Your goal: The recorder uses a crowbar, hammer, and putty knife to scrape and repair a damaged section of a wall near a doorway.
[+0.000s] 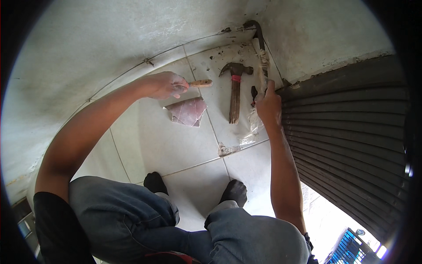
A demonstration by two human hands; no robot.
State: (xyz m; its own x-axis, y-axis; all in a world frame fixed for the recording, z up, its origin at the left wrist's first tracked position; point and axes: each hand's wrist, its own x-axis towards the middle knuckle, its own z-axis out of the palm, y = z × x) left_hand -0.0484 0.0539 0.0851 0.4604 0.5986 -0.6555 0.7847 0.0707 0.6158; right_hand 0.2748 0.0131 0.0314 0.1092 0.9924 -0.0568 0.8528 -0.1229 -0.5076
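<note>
Seemingly to steady it, the right hand [268, 105] pinches a wrapped pipe [263, 66] by the shutter [347, 119]; the left hand [165, 85] grips a wooden-handled tool [200, 83], above sandpaper [188, 111], beside the claw hammer [235, 90] on tile [176, 141].

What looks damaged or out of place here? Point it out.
A broken reddish tile shard lies loose on the white tiled floor, beside the wooden-handled claw hammer. Grey rubble and torn plastic litter the corner near the right hand. The left hand holds a wooden tool handle.
</note>
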